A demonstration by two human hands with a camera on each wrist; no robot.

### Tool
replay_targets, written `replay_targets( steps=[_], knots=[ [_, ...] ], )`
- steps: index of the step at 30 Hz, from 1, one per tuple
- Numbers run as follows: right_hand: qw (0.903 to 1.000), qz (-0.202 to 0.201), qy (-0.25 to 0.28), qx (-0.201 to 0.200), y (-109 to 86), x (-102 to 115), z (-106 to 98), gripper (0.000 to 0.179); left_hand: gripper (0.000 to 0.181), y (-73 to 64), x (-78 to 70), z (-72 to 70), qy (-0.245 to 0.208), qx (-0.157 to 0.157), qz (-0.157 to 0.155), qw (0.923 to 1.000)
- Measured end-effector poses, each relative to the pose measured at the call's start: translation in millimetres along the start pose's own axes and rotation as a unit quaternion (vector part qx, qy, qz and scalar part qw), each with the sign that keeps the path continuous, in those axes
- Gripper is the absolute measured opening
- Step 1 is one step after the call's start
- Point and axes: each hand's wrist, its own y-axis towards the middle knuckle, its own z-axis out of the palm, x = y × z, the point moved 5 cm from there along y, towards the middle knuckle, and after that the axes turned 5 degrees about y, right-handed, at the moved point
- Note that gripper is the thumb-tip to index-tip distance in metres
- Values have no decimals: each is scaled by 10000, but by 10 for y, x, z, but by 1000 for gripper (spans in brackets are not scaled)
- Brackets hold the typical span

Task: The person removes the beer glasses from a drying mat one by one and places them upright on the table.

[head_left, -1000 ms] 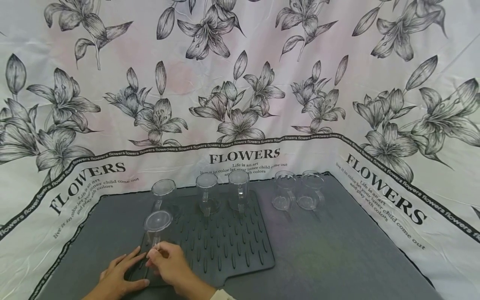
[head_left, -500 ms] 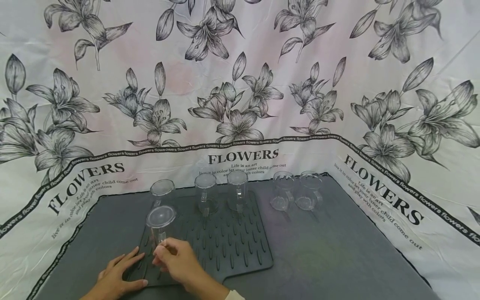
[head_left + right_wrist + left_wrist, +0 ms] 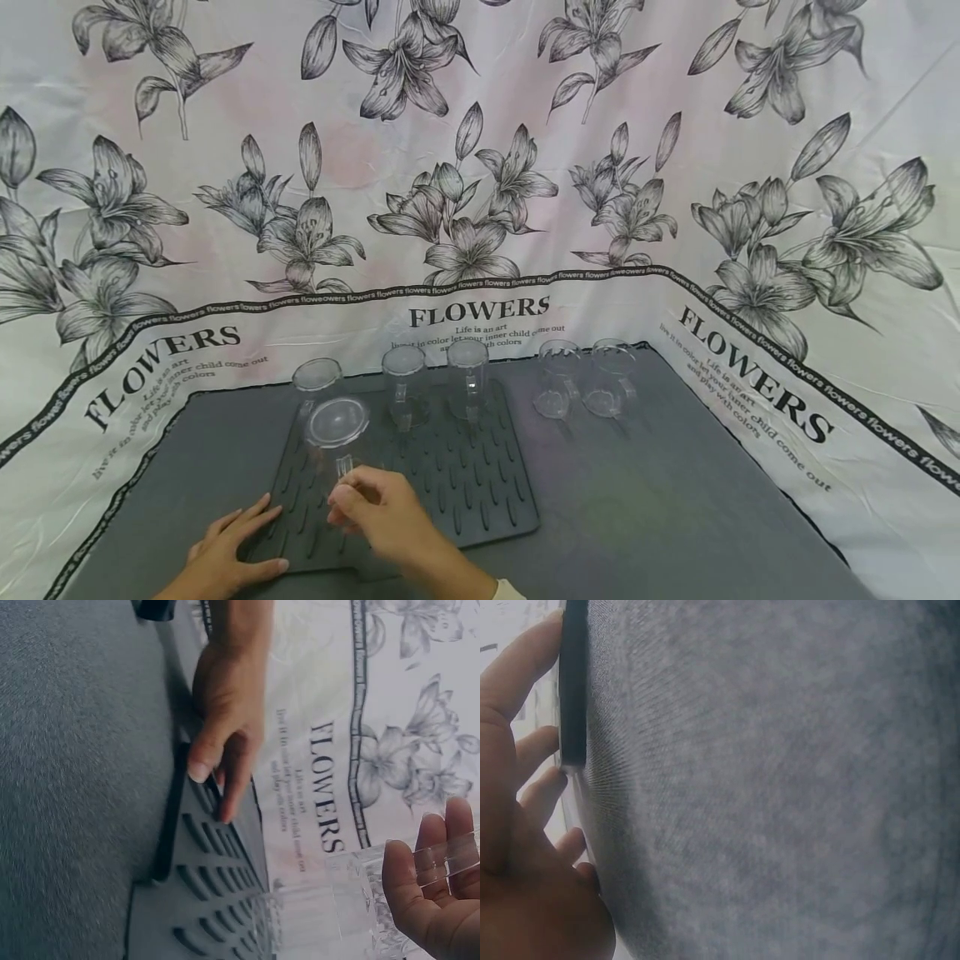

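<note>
My right hand (image 3: 378,508) pinches the handle of a clear glass mug (image 3: 337,423) over the left part of a dark ridged drying mat (image 3: 480,475). The mug's flat base faces up. In the right wrist view, fingers (image 3: 401,881) curl at its clear handle, and the mug (image 3: 352,900) is partly cut off by the lower edge. My left hand (image 3: 225,546) rests with spread fingers at the mat's front left corner. The left wrist view has the left hand (image 3: 525,825) touching the mat's dark edge (image 3: 574,690).
Another clear mug (image 3: 317,375) stands behind the held one. Two more, a mug (image 3: 403,362) and its neighbour (image 3: 468,354), stand along the mat's back. On the grey table (image 3: 637,500), right of the mat, are two mugs (image 3: 553,404). A flower-printed cloth (image 3: 480,208) hangs behind.
My right hand has moved the mug rightward and slightly up in the head view. My left hand stays at the mat's corner. The view has shifted slightly.
</note>
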Motion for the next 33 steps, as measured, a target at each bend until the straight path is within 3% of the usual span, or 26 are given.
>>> replay_targets(
  steps=[11, 17, 25, 33],
  knots=[
    [9993, -220, 160, -238, -213, 205, -257, 23, 80, 16, 78, 56, 107, 260, -12, 9996],
    [9985, -450, -38, -296, -273, 347, -409, 26, 81, 36, 75, 10, -142, 242, 50, 9996],
    [9962, -567, -348, -564, -362, 473, -655, 24, 82, 48, 57, 2, 189, 284, -70, 9994],
    [9930, -553, -511, -910, -454, 613, -932, 25, 84, 70, 77, 9, 76, 268, -150, 9995]
  ],
)
